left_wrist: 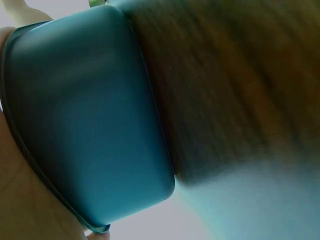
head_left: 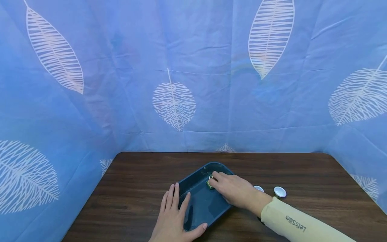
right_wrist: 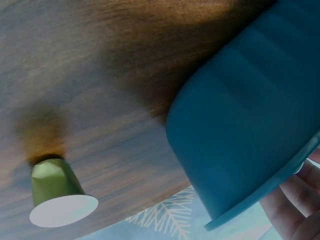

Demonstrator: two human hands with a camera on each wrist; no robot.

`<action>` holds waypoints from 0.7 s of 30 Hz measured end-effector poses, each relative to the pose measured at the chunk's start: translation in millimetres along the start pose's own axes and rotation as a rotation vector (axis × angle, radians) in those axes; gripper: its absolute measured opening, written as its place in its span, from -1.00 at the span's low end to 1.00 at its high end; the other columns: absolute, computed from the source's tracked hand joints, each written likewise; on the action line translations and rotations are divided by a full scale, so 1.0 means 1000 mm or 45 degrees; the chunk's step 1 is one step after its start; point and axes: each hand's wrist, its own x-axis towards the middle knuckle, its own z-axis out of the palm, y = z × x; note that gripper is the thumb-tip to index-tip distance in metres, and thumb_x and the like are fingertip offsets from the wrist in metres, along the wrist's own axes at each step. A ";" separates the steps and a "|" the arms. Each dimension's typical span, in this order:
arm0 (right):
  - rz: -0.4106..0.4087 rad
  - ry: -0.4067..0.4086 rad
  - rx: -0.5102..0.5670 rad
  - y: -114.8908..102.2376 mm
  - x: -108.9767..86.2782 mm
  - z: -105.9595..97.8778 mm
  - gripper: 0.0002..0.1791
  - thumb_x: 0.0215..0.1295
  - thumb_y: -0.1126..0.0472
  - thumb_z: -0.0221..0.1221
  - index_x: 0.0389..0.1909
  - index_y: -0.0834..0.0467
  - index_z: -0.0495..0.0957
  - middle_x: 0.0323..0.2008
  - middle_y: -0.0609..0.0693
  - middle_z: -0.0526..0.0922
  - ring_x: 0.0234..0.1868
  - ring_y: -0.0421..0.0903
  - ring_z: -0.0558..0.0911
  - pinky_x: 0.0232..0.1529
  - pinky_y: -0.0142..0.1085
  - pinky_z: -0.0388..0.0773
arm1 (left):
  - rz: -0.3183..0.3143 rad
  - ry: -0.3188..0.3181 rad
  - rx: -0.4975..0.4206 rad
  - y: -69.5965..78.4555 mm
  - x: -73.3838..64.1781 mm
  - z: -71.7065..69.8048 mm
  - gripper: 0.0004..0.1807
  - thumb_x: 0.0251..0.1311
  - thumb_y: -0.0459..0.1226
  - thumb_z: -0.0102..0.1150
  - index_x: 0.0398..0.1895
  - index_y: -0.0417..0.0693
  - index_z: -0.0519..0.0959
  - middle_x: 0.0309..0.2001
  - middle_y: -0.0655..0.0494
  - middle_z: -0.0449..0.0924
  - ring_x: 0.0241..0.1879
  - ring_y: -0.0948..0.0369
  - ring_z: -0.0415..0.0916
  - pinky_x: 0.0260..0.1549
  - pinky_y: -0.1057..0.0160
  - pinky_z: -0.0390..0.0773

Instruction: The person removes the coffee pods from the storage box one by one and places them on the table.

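Note:
A dark blue rectangular tray (head_left: 208, 205) lies at a slant on the wooden table. My left hand (head_left: 173, 215) rests along its left and near rim, fingers straight and spread, thumb at the near corner. In the left wrist view, the palm is against the tray's side (left_wrist: 95, 115). My right hand (head_left: 234, 190) reaches over the tray's right rim, and its fingertips pinch a small green coffee capsule (head_left: 209, 184) inside the tray. Fingers hide much of it; whether a second capsule lies there I cannot tell. The right wrist view shows curled fingers (right_wrist: 300, 200) beyond the tray rim.
Right of the tray, a coffee capsule with a white lid (head_left: 280, 192) sits on the table (head_left: 317, 181). Another white lid (head_left: 258, 188) shows partly behind my right wrist. One green capsule (right_wrist: 57, 187) appears in the right wrist view. Leaf-patterned blue cloth (head_left: 205, 101) surrounds the table.

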 end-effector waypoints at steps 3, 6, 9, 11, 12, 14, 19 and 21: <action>-0.032 0.026 0.002 0.000 0.000 0.000 -0.66 0.28 0.24 0.26 0.05 0.00 0.48 -0.09 -0.06 0.49 -0.22 -0.23 0.53 -0.36 -0.47 0.56 | 0.010 -0.001 -0.002 -0.001 -0.001 0.000 0.10 -0.08 0.63 -0.34 0.44 0.22 0.27 0.57 -0.05 -0.24 0.54 -0.08 -0.27 0.40 -0.26 -0.07; -0.041 0.049 -0.012 0.000 -0.001 0.000 -0.64 0.23 0.25 0.29 0.04 -0.01 0.49 -0.10 -0.06 0.49 -0.24 -0.22 0.52 -0.40 -0.46 0.55 | 0.013 -0.007 -0.003 -0.001 0.000 -0.001 0.10 -0.07 0.63 -0.34 0.45 0.22 0.26 0.57 -0.04 -0.24 0.54 -0.08 -0.27 0.40 -0.26 -0.07; -0.031 0.075 -0.045 0.000 -0.001 0.000 -0.64 0.20 0.23 0.32 0.00 0.00 0.50 -0.13 -0.06 0.49 -0.30 -0.21 0.51 -0.45 -0.44 0.52 | 0.012 -0.016 -0.006 0.000 0.000 -0.002 0.10 -0.07 0.63 -0.33 0.45 0.22 0.26 0.57 -0.05 -0.23 0.53 -0.08 -0.26 0.39 -0.27 -0.06; -0.022 0.095 -0.069 0.001 -0.002 0.001 -0.65 0.18 0.22 0.33 -0.03 0.01 0.50 -0.15 -0.07 0.50 -0.33 -0.21 0.50 -0.45 -0.42 0.52 | 0.004 -0.031 -0.007 0.000 0.001 -0.003 0.10 -0.09 0.64 -0.35 0.45 0.23 0.25 0.57 -0.03 -0.25 0.54 -0.08 -0.27 0.39 -0.27 -0.07; -0.019 0.106 -0.079 0.001 -0.002 0.002 -0.65 0.16 0.22 0.34 -0.05 0.01 0.49 -0.16 -0.07 0.51 -0.34 -0.20 0.50 -0.46 -0.41 0.52 | 0.002 -0.035 -0.009 0.000 0.001 -0.003 0.11 -0.09 0.64 -0.35 0.45 0.23 0.25 0.57 -0.03 -0.25 0.53 -0.08 -0.27 0.39 -0.27 -0.07; -0.013 0.123 -0.101 0.001 -0.002 0.003 -0.65 0.15 0.21 0.35 -0.06 0.02 0.49 -0.17 -0.07 0.52 -0.34 -0.20 0.51 -0.44 -0.39 0.53 | -0.003 -0.043 -0.015 0.000 0.000 -0.003 0.10 -0.09 0.64 -0.35 0.45 0.24 0.26 0.57 -0.03 -0.26 0.54 -0.08 -0.28 0.40 -0.27 -0.08; 0.005 0.139 -0.104 0.001 -0.003 0.003 -0.66 0.15 0.21 0.36 -0.07 0.02 0.49 -0.18 -0.08 0.53 -0.29 -0.19 0.52 -0.39 -0.38 0.55 | -0.004 -0.048 -0.017 -0.001 0.000 -0.002 0.10 -0.10 0.65 -0.38 0.45 0.27 0.25 0.58 -0.02 -0.28 0.54 -0.08 -0.30 0.41 -0.26 -0.11; 0.011 0.134 -0.081 0.000 -0.003 0.004 -0.66 0.16 0.22 0.35 -0.07 0.02 0.50 -0.15 -0.08 0.54 -0.26 -0.19 0.53 -0.37 -0.38 0.57 | -0.005 -0.046 -0.019 -0.001 0.000 -0.002 0.10 -0.10 0.65 -0.38 0.45 0.27 0.25 0.58 -0.02 -0.29 0.54 -0.08 -0.30 0.40 -0.27 -0.11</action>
